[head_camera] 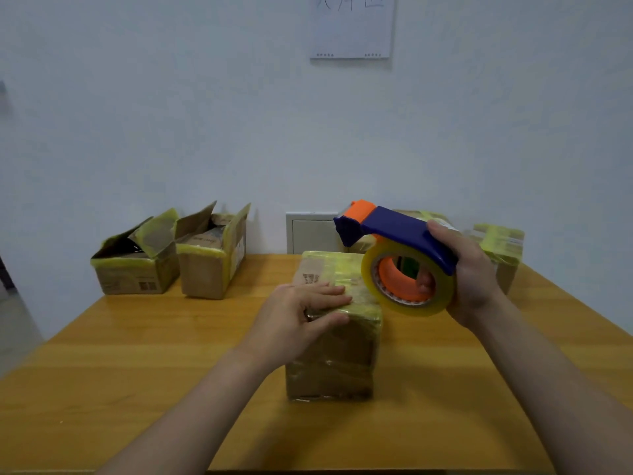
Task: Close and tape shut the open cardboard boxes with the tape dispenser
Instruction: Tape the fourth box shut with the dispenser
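Note:
A closed cardboard box (pixel 337 358) wrapped in yellowish tape stands in the middle of the wooden table (pixel 144 371). My left hand (pixel 301 313) lies flat on the box's near top edge, fingers straight, thumb down its front face. My right hand (pixel 469 279) grips the tape dispenser (pixel 400 255), a blue and orange frame with a clear tape roll, held just above the box's right side. Two open boxes sit at the back left, one (pixel 137 265) beside the other (pixel 212 255), flaps up.
Two taped boxes stand at the back right, one (pixel 503 248) partly behind my right hand and another (pixel 421 216) behind the dispenser. A pale wall panel (pixel 310 234) sits behind the table. A paper sheet (pixel 352 25) hangs on the wall.

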A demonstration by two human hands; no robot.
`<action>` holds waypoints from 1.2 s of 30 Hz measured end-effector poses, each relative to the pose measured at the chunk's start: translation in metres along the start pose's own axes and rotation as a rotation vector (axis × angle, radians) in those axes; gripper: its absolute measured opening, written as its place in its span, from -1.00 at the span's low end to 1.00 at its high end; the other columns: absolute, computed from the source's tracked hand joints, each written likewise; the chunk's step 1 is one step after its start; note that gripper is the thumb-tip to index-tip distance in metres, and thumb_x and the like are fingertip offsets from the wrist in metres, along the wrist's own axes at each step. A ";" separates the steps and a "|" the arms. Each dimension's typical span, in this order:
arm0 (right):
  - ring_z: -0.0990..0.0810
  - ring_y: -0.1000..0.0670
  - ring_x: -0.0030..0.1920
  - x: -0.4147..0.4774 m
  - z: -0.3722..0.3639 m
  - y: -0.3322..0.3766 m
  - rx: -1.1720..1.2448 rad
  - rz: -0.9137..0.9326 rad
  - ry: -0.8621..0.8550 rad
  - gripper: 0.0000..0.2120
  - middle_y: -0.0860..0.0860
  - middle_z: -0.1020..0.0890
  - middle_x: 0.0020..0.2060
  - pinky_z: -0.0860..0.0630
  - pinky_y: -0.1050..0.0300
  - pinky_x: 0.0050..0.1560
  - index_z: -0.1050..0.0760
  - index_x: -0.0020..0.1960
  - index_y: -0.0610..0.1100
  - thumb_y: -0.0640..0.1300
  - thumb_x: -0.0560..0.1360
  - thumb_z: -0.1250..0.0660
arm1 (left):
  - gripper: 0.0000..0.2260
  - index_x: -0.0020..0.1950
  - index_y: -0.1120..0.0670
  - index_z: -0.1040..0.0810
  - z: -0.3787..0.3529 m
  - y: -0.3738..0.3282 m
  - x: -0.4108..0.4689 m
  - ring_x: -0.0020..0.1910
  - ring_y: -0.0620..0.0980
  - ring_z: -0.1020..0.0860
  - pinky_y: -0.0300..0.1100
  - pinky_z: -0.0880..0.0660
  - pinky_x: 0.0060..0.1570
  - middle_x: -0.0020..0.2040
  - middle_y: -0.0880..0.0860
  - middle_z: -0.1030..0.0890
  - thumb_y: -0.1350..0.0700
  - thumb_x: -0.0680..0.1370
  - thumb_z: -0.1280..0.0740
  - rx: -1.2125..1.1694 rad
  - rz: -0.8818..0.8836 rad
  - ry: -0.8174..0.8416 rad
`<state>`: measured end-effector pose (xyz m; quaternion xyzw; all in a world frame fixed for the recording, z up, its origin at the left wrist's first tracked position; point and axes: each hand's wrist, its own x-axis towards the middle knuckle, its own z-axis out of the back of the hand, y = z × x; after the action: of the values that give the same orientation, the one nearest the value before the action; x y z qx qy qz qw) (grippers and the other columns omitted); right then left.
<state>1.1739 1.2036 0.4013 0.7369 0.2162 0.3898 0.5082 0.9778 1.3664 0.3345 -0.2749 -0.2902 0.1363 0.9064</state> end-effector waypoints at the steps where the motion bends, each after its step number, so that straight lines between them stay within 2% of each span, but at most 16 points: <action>1: -0.57 -0.07 -0.34 -0.002 0.003 0.004 0.000 0.007 0.028 -0.70 -0.12 -0.64 -0.28 -0.46 0.12 -0.37 -0.69 -0.05 -0.11 0.03 0.63 -0.26 | -0.65 0.26 -0.18 -0.69 0.003 -0.004 -0.002 0.34 -0.36 -0.49 -0.17 -0.47 0.40 0.27 -0.25 -0.65 -0.18 0.48 -0.47 -0.059 0.028 -0.010; 3: -0.58 -0.12 -0.30 -0.006 0.009 0.010 -0.019 0.019 0.069 -0.69 -0.16 -0.64 -0.27 -0.46 0.07 -0.32 -0.71 -0.12 -0.11 0.06 0.56 -0.30 | -0.66 0.21 -0.11 -0.72 0.011 -0.012 -0.004 0.22 -0.23 -0.61 -0.14 -0.58 0.23 0.16 -0.15 -0.72 -0.18 0.49 -0.43 -0.299 0.107 -0.064; 5: -0.59 -0.06 -0.39 -0.009 0.012 0.017 -0.049 0.031 0.114 -0.68 -0.12 -0.63 -0.36 -0.49 0.15 -0.41 -0.69 -0.21 -0.15 0.06 0.50 -0.32 | -0.63 0.14 0.01 -0.74 0.026 -0.021 0.000 0.10 -0.06 -0.68 -0.09 -0.62 0.10 0.04 -0.02 -0.75 -0.20 0.53 -0.36 -0.518 0.213 -0.226; 7: -0.55 -0.10 -0.43 -0.011 0.011 0.021 -0.082 0.048 0.156 -0.55 -0.17 -0.59 -0.39 -0.49 0.17 -0.43 -0.62 -0.22 -0.31 0.12 0.44 -0.43 | -0.56 0.12 0.11 -0.72 0.041 -0.032 0.007 -0.04 0.00 -0.69 -0.16 -0.60 -0.07 -0.04 0.07 -0.74 -0.22 0.52 -0.35 -0.725 0.346 -0.265; 8: -0.54 -0.12 -0.44 -0.012 0.011 0.022 -0.084 0.050 0.182 -0.49 -0.20 -0.57 -0.40 -0.48 0.17 -0.44 -0.58 -0.21 -0.37 0.13 0.41 -0.45 | -0.54 0.12 0.13 -0.70 0.047 -0.038 0.009 -0.12 -0.01 -0.68 -0.21 -0.59 -0.16 -0.08 0.09 -0.72 -0.23 0.50 -0.36 -0.828 0.395 -0.226; 9: -0.54 -0.11 -0.45 -0.013 0.009 0.024 -0.080 0.053 0.209 -0.53 -0.20 -0.58 -0.42 -0.49 0.18 -0.44 -0.57 -0.23 -0.37 0.09 0.44 -0.43 | -0.52 0.12 0.14 -0.67 0.051 -0.044 0.011 -0.17 -0.02 -0.66 -0.24 -0.58 -0.22 -0.11 0.09 -0.70 -0.24 0.48 -0.38 -0.928 0.428 -0.174; 11: -0.57 -0.05 -0.47 -0.015 0.004 0.027 -0.078 0.056 0.271 -0.66 -0.15 -0.61 -0.45 -0.51 0.22 -0.44 -0.62 -0.29 -0.27 -0.03 0.49 -0.30 | -0.54 0.12 0.15 -0.62 0.054 -0.051 0.012 -0.22 -0.03 -0.63 -0.26 -0.58 -0.28 -0.12 0.10 -0.67 -0.22 0.47 -0.41 -1.128 0.457 -0.078; 13: -0.59 -0.02 -0.48 -0.017 -0.003 0.030 -0.084 0.059 0.331 -0.67 -0.12 -0.63 -0.45 -0.51 0.25 -0.43 -0.65 -0.35 -0.16 -0.06 0.49 -0.27 | -0.58 0.14 0.15 -0.55 0.053 -0.056 0.010 -0.25 -0.04 -0.62 -0.29 -0.59 -0.31 -0.10 0.13 -0.65 -0.14 0.48 -0.45 -1.283 0.453 -0.021; 16: -0.61 -0.01 -0.45 -0.019 -0.010 0.034 -0.061 0.059 0.380 -0.70 -0.09 -0.65 -0.43 -0.53 0.25 -0.39 -0.68 -0.33 -0.12 0.07 0.40 -0.35 | -0.69 0.11 0.17 -0.58 0.051 -0.056 0.005 -0.34 -0.11 -0.60 -0.34 -0.57 -0.34 -0.16 0.11 -0.64 0.02 0.48 -0.49 -1.423 0.385 0.014; 19: -0.61 -0.02 -0.44 -0.019 -0.013 0.037 -0.055 0.049 0.380 -0.67 -0.10 -0.65 -0.41 -0.54 0.24 -0.40 -0.68 -0.30 -0.14 0.12 0.36 -0.35 | -0.61 0.13 0.23 -0.68 0.056 -0.044 0.000 -0.25 -0.10 -0.64 -0.33 -0.60 -0.27 -0.10 0.13 -0.65 0.09 0.39 -0.61 -1.471 0.289 0.071; 22: -0.61 -0.04 -0.44 -0.017 -0.012 0.037 -0.053 0.039 0.355 -0.59 -0.14 -0.64 -0.39 -0.55 0.22 -0.41 -0.64 -0.23 -0.25 0.13 0.35 -0.37 | -0.52 0.38 0.30 -0.55 0.064 -0.034 -0.003 -0.04 0.01 -0.69 -0.26 -0.64 -0.14 0.13 0.25 -0.65 0.24 0.48 -0.52 -1.392 0.226 0.101; 24: -0.61 -0.05 -0.43 -0.016 -0.012 0.036 -0.055 0.026 0.334 -0.53 -0.16 -0.64 -0.37 -0.56 0.21 -0.40 -0.59 -0.16 -0.32 0.15 0.35 -0.38 | -0.53 0.44 0.25 -0.51 0.070 -0.032 -0.006 0.07 0.10 -0.70 -0.19 -0.63 -0.03 0.23 0.30 -0.64 0.34 0.53 -0.42 -1.199 0.151 0.082; 27: -0.61 -0.05 -0.43 -0.016 -0.012 0.034 -0.042 0.003 0.321 -0.52 -0.15 -0.63 -0.36 -0.56 0.20 -0.41 -0.61 -0.12 -0.29 0.16 0.34 -0.39 | -0.41 0.50 0.08 -0.44 0.075 -0.034 -0.011 0.14 0.19 -0.69 -0.11 -0.61 0.10 0.17 0.26 -0.69 0.44 0.51 -0.42 -0.860 0.027 0.000; 29: -0.60 -0.04 -0.43 -0.016 -0.013 0.032 -0.034 -0.015 0.320 -0.55 -0.14 -0.63 -0.37 -0.55 0.20 -0.43 -0.63 -0.12 -0.26 0.16 0.34 -0.39 | -0.43 0.45 0.08 -0.45 0.077 -0.036 -0.011 0.12 0.17 -0.70 -0.11 -0.60 0.10 0.09 0.17 -0.73 0.46 0.50 -0.43 -0.684 -0.082 -0.064; 32: -0.60 -0.05 -0.42 -0.016 -0.013 0.030 -0.016 -0.050 0.309 -0.57 -0.14 -0.63 -0.34 -0.55 0.17 -0.41 -0.67 -0.10 -0.20 0.17 0.32 -0.45 | -0.56 0.25 0.09 -0.58 0.076 -0.036 -0.009 0.04 0.09 -0.70 -0.11 -0.60 0.04 0.02 0.05 -0.74 0.43 0.45 -0.52 -0.473 -0.212 -0.156; 36: -0.58 -0.08 -0.40 -0.014 -0.013 0.026 -0.003 -0.091 0.307 -0.48 -0.14 -0.62 -0.29 -0.55 0.11 -0.35 -0.69 -0.06 -0.15 0.27 0.24 -0.57 | -0.65 0.04 -0.01 -0.67 0.072 -0.038 -0.009 -0.04 -0.11 -0.68 -0.28 -0.56 -0.04 -0.08 -0.13 -0.73 0.28 0.36 -0.65 -0.218 -0.302 -0.306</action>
<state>1.1529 1.1908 0.4224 0.6574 0.3236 0.4748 0.4875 0.9312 1.3617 0.4015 -0.3008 -0.4752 0.0069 0.8269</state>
